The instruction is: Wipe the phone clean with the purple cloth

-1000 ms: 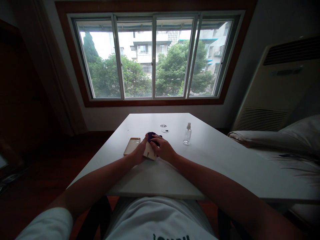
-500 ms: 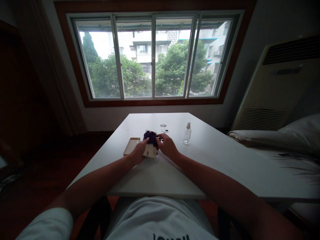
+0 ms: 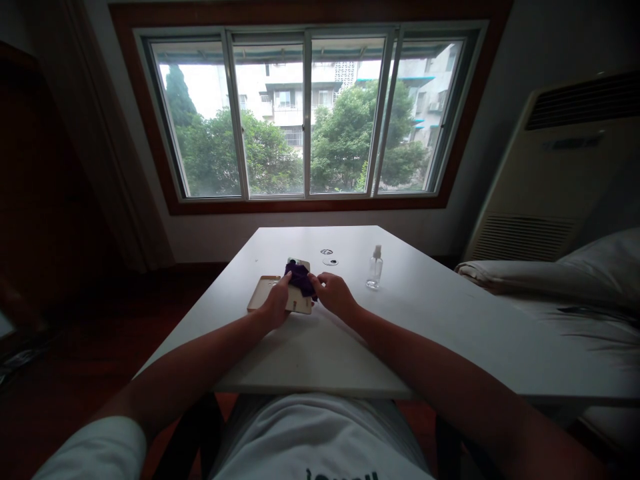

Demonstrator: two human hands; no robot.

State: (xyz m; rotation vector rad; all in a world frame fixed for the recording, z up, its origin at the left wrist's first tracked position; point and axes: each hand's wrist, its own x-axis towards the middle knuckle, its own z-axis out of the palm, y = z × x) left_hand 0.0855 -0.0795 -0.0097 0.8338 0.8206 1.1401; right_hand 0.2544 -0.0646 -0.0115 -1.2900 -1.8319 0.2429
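My left hand (image 3: 277, 303) grips a light-coloured phone (image 3: 299, 306) by its left side, holding it just above the table. Across the phone lies a dark purple cloth (image 3: 300, 277), with the phone's camera end showing beyond it. My right hand (image 3: 331, 291) pinches the cloth's right edge between thumb and fingers. Beside the left hand, a beige phone case (image 3: 260, 294) rests on the table, partly covered by that hand. Some fingertips are hidden under the phone and cloth.
The white table (image 3: 320, 363) stretches toward the window. A clear spray bottle (image 3: 374, 268) stands upright to the right of my hands. Two small round items (image 3: 330, 262) lie beyond them. A padded seat (image 3: 530, 287) is at the right.
The cloth has shifted over the phone, its lower right corner now reaching further down. The phone has tilted slightly, and my right hand has moved a little left and down.
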